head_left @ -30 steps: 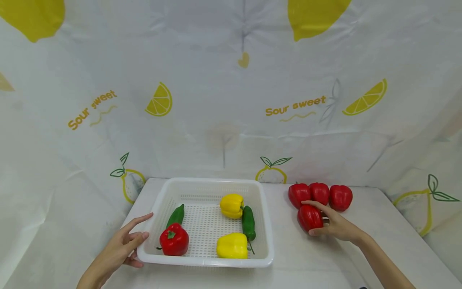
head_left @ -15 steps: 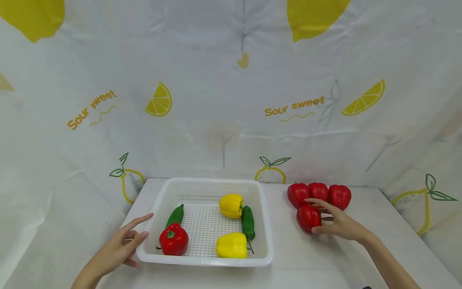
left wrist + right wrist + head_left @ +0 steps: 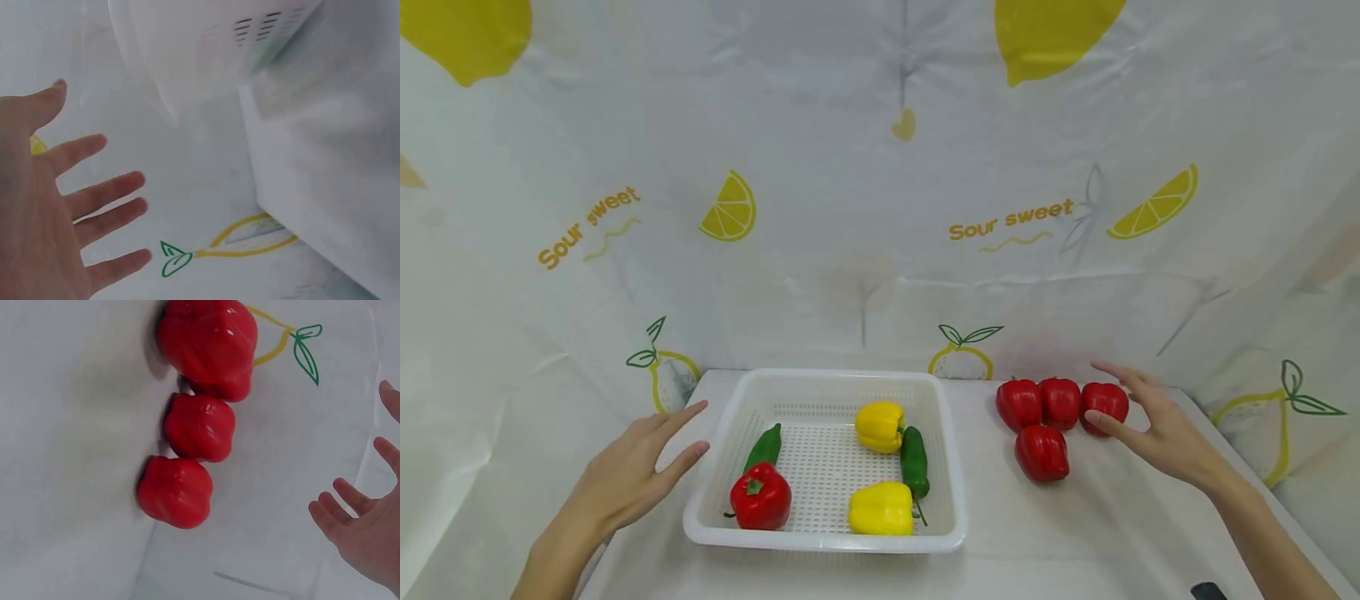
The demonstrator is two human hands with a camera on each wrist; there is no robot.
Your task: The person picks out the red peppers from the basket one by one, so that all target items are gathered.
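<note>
My left hand (image 3: 628, 471) is held off the left side of a white plastic basket (image 3: 823, 543), fingers spread and holding nothing. To the right, my right hand (image 3: 1165, 429) is raised, fingers extended, its thumb overlapping the rightmost red bell pepper (image 3: 1108, 400) in the head view. Two more red bell peppers (image 3: 1019, 404) stand in that back row, and another red bell pepper (image 3: 1042, 453) lies in front of them. In the right wrist view the right hand (image 3: 369, 525) is apart from the peppers. The left wrist view has the left hand (image 3: 75, 206) beside the basket's wall (image 3: 206, 56).
Inside the basket are a red bell pepper (image 3: 761, 497), a yellow bell pepper (image 3: 881, 427) at the back, another yellow bell pepper (image 3: 882, 508) in front, and green peppers (image 3: 914, 462) at either side. A lemon-printed sheet (image 3: 850, 167) hangs behind the white table (image 3: 1015, 533).
My right hand has let go of the front red bell pepper and moved up and right. My left hand has lifted off the basket's rim and spread its fingers.
</note>
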